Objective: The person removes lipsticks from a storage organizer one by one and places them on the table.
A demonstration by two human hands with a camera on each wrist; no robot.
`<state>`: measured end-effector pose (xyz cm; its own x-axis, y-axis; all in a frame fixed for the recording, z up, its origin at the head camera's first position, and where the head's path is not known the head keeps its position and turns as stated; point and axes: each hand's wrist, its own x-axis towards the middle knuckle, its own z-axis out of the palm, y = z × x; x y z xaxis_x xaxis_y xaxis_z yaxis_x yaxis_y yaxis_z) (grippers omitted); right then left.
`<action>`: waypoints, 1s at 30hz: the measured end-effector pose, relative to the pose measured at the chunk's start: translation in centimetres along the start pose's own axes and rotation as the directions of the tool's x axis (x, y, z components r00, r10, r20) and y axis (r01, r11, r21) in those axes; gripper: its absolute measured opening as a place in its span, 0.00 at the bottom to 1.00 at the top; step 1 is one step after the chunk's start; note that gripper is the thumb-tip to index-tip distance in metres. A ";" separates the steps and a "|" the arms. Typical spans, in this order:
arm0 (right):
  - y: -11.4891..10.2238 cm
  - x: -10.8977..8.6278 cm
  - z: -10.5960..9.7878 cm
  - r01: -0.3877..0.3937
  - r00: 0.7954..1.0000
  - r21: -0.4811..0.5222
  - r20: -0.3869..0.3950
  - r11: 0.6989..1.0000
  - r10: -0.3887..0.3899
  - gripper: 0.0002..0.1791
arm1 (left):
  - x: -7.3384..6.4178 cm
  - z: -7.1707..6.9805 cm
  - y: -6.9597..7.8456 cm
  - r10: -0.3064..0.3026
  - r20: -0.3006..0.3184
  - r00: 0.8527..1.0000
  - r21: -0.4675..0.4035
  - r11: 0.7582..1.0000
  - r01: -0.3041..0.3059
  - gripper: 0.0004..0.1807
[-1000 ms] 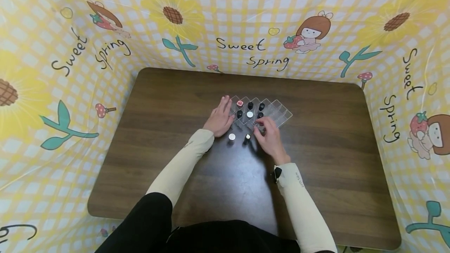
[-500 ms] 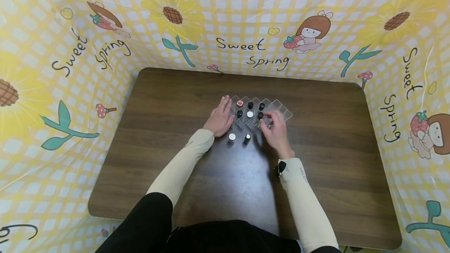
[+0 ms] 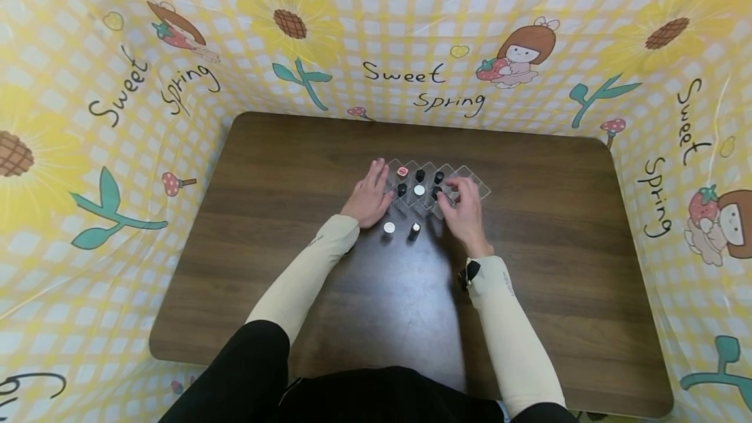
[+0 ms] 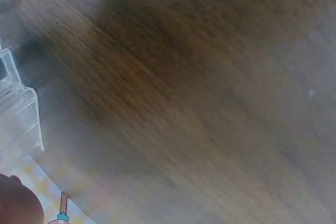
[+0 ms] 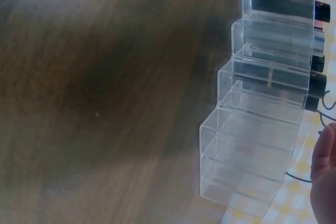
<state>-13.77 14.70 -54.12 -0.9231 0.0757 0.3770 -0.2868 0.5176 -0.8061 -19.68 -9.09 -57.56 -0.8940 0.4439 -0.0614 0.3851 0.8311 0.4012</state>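
Note:
A clear stepped lipstick holder (image 3: 473,189) stands on the table with several lipsticks upright in its left compartments. One has a red top (image 3: 402,172), another a white top (image 3: 419,190), the rest black caps. My left hand (image 3: 367,198) rests flat along the holder's left end, fingers straight. Beside the front-row black lipstick (image 3: 437,192), my right hand (image 3: 464,211) hovers with thumb and forefinger apart. The right wrist view has its fingers (image 5: 323,153) away from the black caps, with bare compartments (image 5: 244,166) at the near end.
In front of the holder, a white-topped lipstick (image 3: 389,231) and a black lipstick (image 3: 414,232) stand on the brown wooden table (image 3: 282,175). A yellow checked cloth (image 3: 411,12) walls the back and sides.
My right hand has shifted right and slightly back, from the holder's front edge to beside the front-row black lipstick. The left hand stays in place.

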 end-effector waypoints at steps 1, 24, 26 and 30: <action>0.0 0.2 0.0 -0.005 1.000 -0.003 0.001 1.000 0.005 0.16 | 0.0 0.0 0.0 -0.002 0.002 1.000 0.000 1.000 0.002 0.37; -0.2 4.0 0.2 -0.296 0.922 -0.219 0.188 0.930 0.338 0.22 | -0.1 0.0 0.0 -0.001 0.003 1.000 -0.015 1.000 0.001 0.37; -0.3 4.1 0.3 -0.305 0.916 -0.233 0.191 0.923 0.351 0.22 | -0.1 0.0 0.0 -0.002 0.004 1.000 -0.013 1.000 0.003 0.37; -0.3 4.3 0.6 -0.325 0.905 -0.260 0.194 0.909 0.379 0.21 | -0.1 0.0 0.0 -0.004 0.004 1.000 -0.006 1.000 0.004 0.37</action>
<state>-17.84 14.34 -52.48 -0.9937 0.0992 -0.0528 0.1059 0.6677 -0.7369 -19.61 -9.12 -57.58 -0.8945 0.4421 -0.0667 0.3804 0.8308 0.4063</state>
